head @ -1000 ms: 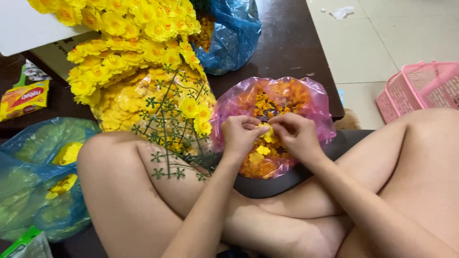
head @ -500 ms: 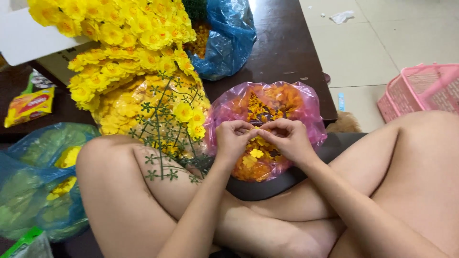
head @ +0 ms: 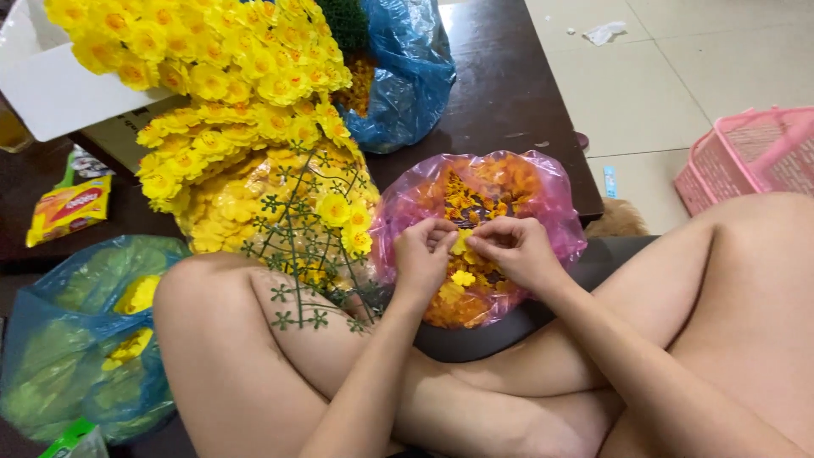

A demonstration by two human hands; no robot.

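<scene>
Looking down from my head camera, I see the dark wooden table (head: 509,93) filling the upper middle of the frame, with pale floor tiles to its right. Across the upper left sprawls a big heap of yellow artificial flowers (head: 212,76), the lower part of it packed in a clear bag, and a bare green plastic stem (head: 297,246) with small star-shaped tips leans over my left knee. A blue plastic bag (head: 407,76) stands at upper centre on the table, and a second blue-green bag (head: 76,339) holding yellow pieces sits at lower left. A pink basket (head: 746,157) stands on the floor at the right edge.

At the centre of the frame, resting against my crossed legs, is the pink plastic bag (head: 555,199), open and full of loose orange and yellow petals. My left hand (head: 421,254) and my right hand (head: 513,250) meet just above its opening, fingertips touching. Both hands have thumb and forefinger pressed together, pinching a small yellow flower piece (head: 462,243) between them. Another yellow blossom (head: 463,277) lies just below on the petals in the bag.

A yellow-and-red snack packet (head: 69,208) lies at far left on the table, and a scrap of white paper (head: 604,32) rests on the tiles at upper right.
</scene>
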